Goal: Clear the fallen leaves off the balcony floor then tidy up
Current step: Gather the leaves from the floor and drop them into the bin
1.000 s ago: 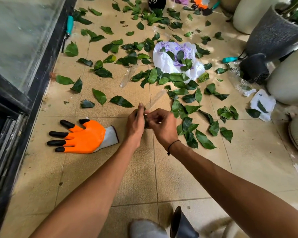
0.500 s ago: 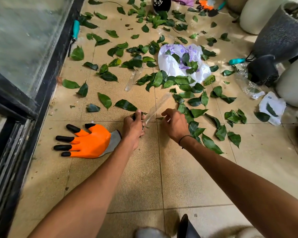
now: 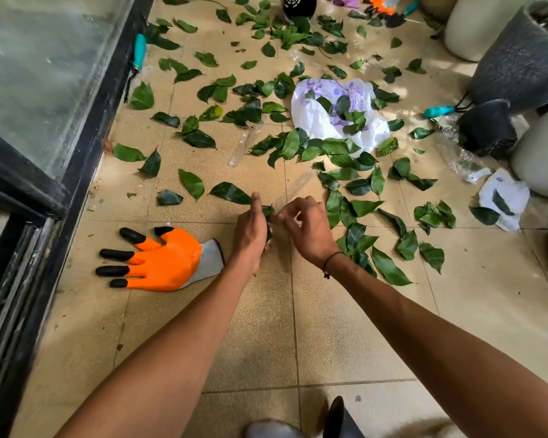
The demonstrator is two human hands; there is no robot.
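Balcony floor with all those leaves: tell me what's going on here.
A person crouches over the beige tiled floor. The left hand holds a small bunch of green leaves, and the right hand pinches a clear plastic strip beside it. Most fallen leaves remain scattered. An orange glove with black fingertips lies unused at left.

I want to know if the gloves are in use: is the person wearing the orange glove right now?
No, the orange glove lies flat on the floor tiles while the left hand and right hand work bare.

Left hand (image 3: 250, 230) grips dark leaves (image 3: 268, 213) — right hand (image 3: 307, 230) pinches beside it, orange glove (image 3: 162, 259) lying nearby.
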